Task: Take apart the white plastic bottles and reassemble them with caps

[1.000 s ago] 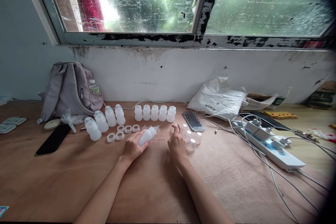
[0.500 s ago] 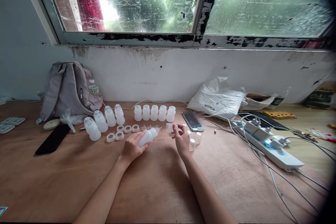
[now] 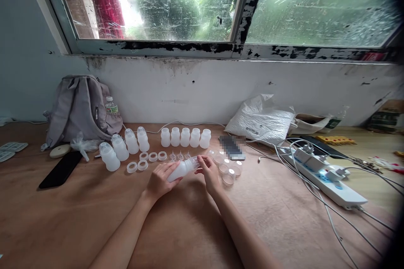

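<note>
My left hand (image 3: 159, 178) is wrapped round a frosted white baby bottle (image 3: 177, 172), tilted with its top to the right. My right hand (image 3: 208, 171) pinches a clear cap (image 3: 192, 162) that sits at the bottle's top; whether it is fully seated I cannot tell. Right of that hand lie several clear caps (image 3: 228, 178). Beyond my left hand are several white collar rings (image 3: 142, 164) and a few clear teats (image 3: 180, 156). Several open bottle bodies (image 3: 184, 137) stand in a row behind them. On the left, several bottles with tops (image 3: 110, 157) stand in a slanting line.
A grey backpack (image 3: 77, 107) leans near the wall at left, with a black phone (image 3: 60, 170) in front. At right are another phone (image 3: 232, 148), a silvery bag (image 3: 261, 117) and a white power strip (image 3: 342, 193) with trailing cables. A window is above.
My right hand has moved left with a clear cap, from beside the loose caps to the top of the bottle. My left hand keeps its hold on the bottle.
</note>
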Demonstrator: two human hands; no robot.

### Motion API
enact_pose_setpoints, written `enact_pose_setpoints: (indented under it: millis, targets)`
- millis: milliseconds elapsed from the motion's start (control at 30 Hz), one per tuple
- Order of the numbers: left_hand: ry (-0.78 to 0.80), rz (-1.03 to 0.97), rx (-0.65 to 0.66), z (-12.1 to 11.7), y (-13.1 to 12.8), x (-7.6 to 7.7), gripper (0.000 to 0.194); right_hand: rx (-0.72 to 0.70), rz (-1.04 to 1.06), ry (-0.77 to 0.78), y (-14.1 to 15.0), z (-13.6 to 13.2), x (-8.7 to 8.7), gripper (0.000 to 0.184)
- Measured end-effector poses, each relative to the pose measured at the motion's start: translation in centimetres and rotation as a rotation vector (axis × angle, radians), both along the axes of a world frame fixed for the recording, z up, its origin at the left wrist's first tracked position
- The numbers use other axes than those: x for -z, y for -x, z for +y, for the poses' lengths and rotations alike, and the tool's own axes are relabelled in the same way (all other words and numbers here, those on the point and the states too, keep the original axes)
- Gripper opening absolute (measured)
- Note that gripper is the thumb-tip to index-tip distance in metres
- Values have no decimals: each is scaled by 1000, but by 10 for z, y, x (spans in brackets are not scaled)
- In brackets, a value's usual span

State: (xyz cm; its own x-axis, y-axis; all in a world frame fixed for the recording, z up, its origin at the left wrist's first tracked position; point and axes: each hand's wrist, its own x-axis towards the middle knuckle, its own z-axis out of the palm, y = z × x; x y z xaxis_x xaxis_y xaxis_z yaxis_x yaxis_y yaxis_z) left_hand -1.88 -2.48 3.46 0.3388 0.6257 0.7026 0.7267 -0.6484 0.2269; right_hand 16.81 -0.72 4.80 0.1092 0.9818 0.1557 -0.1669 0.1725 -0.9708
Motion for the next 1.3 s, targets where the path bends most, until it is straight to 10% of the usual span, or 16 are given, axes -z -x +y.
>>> enact_pose_setpoints:
  millis: [1067,1300]
  targets:
    - [-29,-1,5,-16,-24,3,44,328,55,-64,27,-16,20,21]
    - [84,-38,-53,-6,-24,10,48,155,74,-9,27,-13,14,30]
